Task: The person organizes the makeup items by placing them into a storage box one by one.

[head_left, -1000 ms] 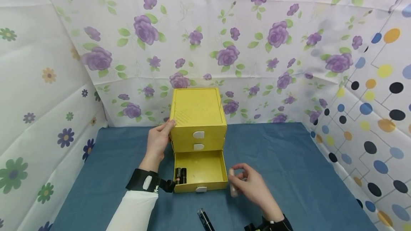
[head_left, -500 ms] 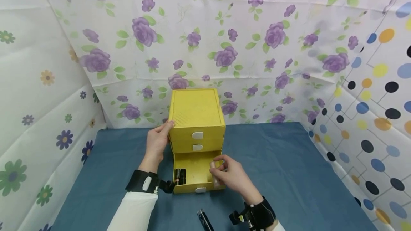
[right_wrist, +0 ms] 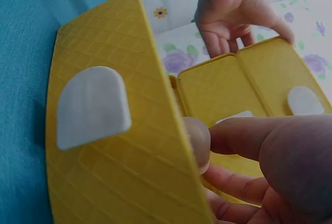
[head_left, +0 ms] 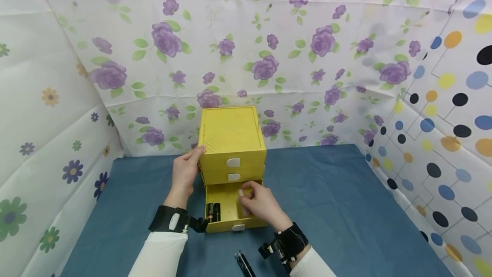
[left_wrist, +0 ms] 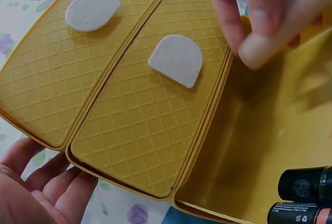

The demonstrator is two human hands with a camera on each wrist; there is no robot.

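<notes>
A yellow drawer box (head_left: 232,131) with white tabs stands on the table, its bottom drawer (head_left: 224,226) pulled out. My left hand (head_left: 185,175) grips the box's left side, thumb on the top edge and fingers along the wall. Over the open drawer, my right hand (head_left: 261,203) pinches a small pale beige tube (left_wrist: 282,29) between thumb and fingers. In the right wrist view the tube's end (right_wrist: 198,140) shows just behind the drawer's front panel. Two black lipstick tubes (head_left: 217,212) lie side by side at the drawer's left end.
A black tube with a clear cap (head_left: 244,264) lies on the blue cloth (head_left: 326,208) in front of the drawer. A purple-flowered sheet (head_left: 269,72) hangs behind the box. Patterned sheets stand at the left and right.
My right hand has moved left with the beige tube, from beside the drawer to over its inside. The left hand keeps its grip on the box.
</notes>
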